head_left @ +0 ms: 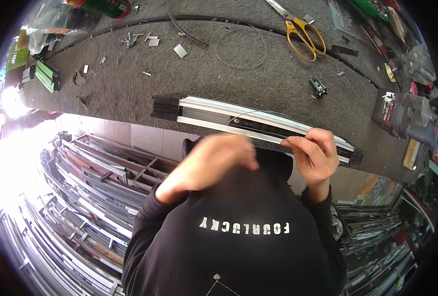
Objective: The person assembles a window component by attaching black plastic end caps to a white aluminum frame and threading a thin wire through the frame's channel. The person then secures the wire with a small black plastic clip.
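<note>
A short silver aluminium profile with black end pieces lies along the near edge of the worktable. In its channel sits a dark strip with a small round metal part, and a thin wire arcs from there toward the right. My right hand is at the profile's right half, thumb and forefinger pinched together over its near edge. What is between those fingertips, if anything, is too small to make out. My left hand is in front of the profile, over my dark top, smeared by motion; its fingers cannot be read.
Yellow-handled scissors and a loop of thin wire lie at the back. A small black part rests right of centre. A power tool is at the far right. Racks of metal profiles stand below left.
</note>
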